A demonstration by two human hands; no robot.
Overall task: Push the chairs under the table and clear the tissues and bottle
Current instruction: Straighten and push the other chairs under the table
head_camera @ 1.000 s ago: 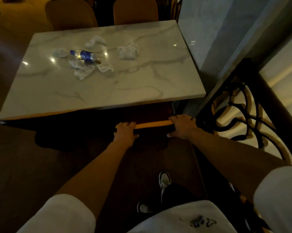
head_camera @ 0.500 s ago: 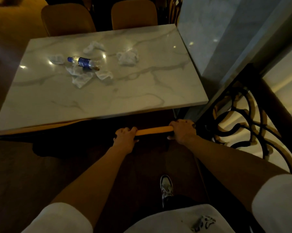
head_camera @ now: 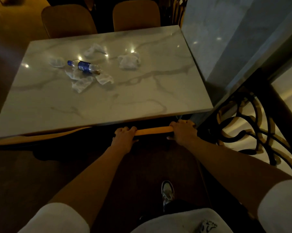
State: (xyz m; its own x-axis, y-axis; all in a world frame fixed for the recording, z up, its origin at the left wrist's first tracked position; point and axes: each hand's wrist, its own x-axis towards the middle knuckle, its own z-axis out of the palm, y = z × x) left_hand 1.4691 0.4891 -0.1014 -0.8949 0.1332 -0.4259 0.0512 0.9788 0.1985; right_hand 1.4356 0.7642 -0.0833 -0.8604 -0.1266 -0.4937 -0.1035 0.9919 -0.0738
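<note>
Both arms stretched forward and down. Left hand [head_camera: 125, 134] and right hand [head_camera: 183, 130] apart, each with fingers curled over the yellow top rail of the near chair [head_camera: 153, 130]. Rail just below the table [head_camera: 142, 105] front edge; rest of the chair dark, perhaps tucked beneath. Dark railing [head_camera: 253, 125] close on the right, bare floor to the left. Farther on, bottle [head_camera: 84, 66] lying sideways among crumpled tissues [head_camera: 82, 81] on the tabletop. Two far chairs [head_camera: 136, 15] against the opposite edge.

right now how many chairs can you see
3: two at the table's far side, left and right; one near, gripped by both hands. Others may be hidden.
</note>
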